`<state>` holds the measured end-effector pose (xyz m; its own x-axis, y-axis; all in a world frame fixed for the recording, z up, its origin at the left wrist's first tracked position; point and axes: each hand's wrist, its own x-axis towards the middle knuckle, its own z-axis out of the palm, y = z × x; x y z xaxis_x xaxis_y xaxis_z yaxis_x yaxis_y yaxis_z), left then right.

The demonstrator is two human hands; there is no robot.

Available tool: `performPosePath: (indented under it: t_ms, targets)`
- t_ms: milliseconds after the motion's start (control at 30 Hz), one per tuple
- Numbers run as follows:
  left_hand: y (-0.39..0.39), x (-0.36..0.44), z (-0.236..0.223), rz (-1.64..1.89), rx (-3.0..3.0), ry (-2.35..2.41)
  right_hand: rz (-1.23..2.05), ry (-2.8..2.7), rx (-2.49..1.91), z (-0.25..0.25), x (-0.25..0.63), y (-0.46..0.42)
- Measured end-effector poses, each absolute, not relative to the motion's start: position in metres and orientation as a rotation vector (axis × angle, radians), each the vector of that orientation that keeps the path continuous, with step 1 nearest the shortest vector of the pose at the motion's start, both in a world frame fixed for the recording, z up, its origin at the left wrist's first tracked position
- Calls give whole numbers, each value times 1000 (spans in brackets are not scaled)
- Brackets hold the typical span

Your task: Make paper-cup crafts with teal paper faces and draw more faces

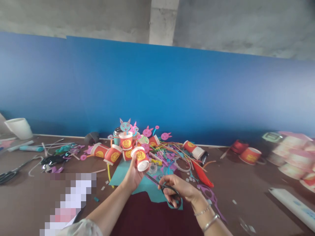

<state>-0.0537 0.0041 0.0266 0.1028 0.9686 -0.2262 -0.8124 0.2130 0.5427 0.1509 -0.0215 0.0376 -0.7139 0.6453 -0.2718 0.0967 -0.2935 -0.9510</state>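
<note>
My left hand point(134, 177) is wrapped around a red paper cup point(140, 158) with a yellow emblem, tilted so that one white end faces me. In my right hand point(176, 188) is a pair of black-handled scissors point(159, 185), fingers through the loops. Its blades point up and left, close below the cup; whether they touch it I cannot tell. Under both hands lies a sheet of teal paper point(120, 177) with a cut edge. Just behind stand and lie several more red cups point(126, 141), some with paper animal heads point(125, 125) on straws.
Paper scraps, straws and a roll of clear tape point(153, 168) litter the table behind my hands. To the right are stacked cups point(291, 152) and a white power strip point(292, 205). A white cup point(19, 127) and another pair of scissors point(14, 172) are at left. A blue partition point(157, 88) rises behind.
</note>
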Motion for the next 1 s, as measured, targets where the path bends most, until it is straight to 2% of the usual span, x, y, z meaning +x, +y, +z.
performPosePath:
  t_ms: [533, 1000]
  targets:
    - [-4, -51, 34, 1134, 240, 589, 2072, -1397, -772, 29, 146, -21]
    - [0, -48, 27, 1130, 260, 549, 2097, -1344, -773, 22, 150, -19]
